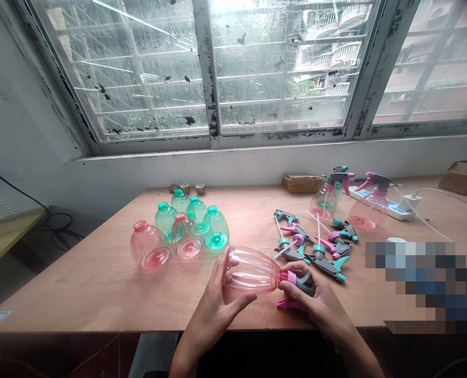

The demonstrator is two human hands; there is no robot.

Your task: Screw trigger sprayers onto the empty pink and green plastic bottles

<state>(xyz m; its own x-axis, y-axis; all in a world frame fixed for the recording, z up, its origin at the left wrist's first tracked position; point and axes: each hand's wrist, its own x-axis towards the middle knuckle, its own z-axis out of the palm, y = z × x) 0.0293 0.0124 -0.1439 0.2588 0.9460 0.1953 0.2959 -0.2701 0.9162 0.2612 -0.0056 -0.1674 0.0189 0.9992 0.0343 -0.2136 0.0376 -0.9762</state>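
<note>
Lying on its side in the air above the table's front edge is a clear pink spray bottle (251,270). My left hand (218,304) wraps round its base end. At the bottle's neck, my right hand (316,299) grips a grey spray head (305,283) with a pink collar, and a pink trigger (290,304) shows below. The collar meets the neck; how tightly it sits cannot be seen. Beyond my right hand lie several loose spray heads (324,260) in grey, teal and pink, some with tubes. To the left stand open pink bottles (150,247) and green bottles (216,231).
Bottles with spray heads, one a pink bottle (369,210), stand at the back right beside a white power strip (393,205) and cable. A brown block (302,184) and small wooden cubes (200,189) lie by the wall. A cardboard box (464,176) is far right.
</note>
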